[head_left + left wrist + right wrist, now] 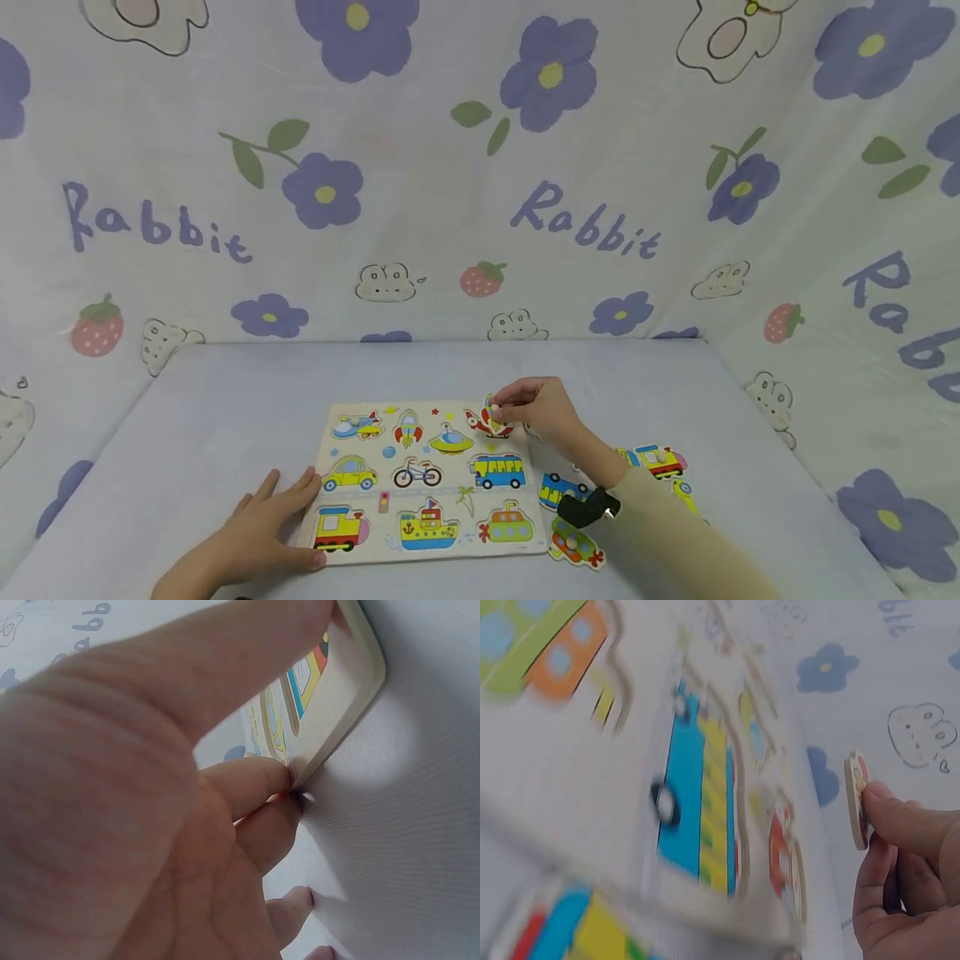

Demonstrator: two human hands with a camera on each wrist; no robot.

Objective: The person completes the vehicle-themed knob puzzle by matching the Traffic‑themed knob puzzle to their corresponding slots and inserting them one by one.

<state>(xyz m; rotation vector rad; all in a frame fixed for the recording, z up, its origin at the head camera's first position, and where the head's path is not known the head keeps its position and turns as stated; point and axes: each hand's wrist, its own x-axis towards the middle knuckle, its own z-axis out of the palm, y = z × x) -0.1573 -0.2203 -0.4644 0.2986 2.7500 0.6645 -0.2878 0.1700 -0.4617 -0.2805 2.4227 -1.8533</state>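
Note:
In the head view my right hand (543,412) pinches a small rocket puzzle piece (492,408) by its knob, above the far right corner of the wooden puzzle board (468,546). The piece overlaps the red helicopter picture there. Seen edge-on in the right wrist view, the rocket piece is thin and upright between thumb and fingers. My left hand (262,527) rests at the board's left side, fingers spread, the thumb on the near left corner; the left wrist view has two fingertips (274,780) right against the edge. An airplane piece (356,427) with a knob lies in the board's far left.
Loose puzzle pieces lie right of the board: a blue bus (553,490), a green submarine (576,543), a train (660,461) and a yellow piece (684,495). My right forearm, wearing a black wrist strap (588,507), passes over them. A patterned cloth (420,225) stands behind the table.

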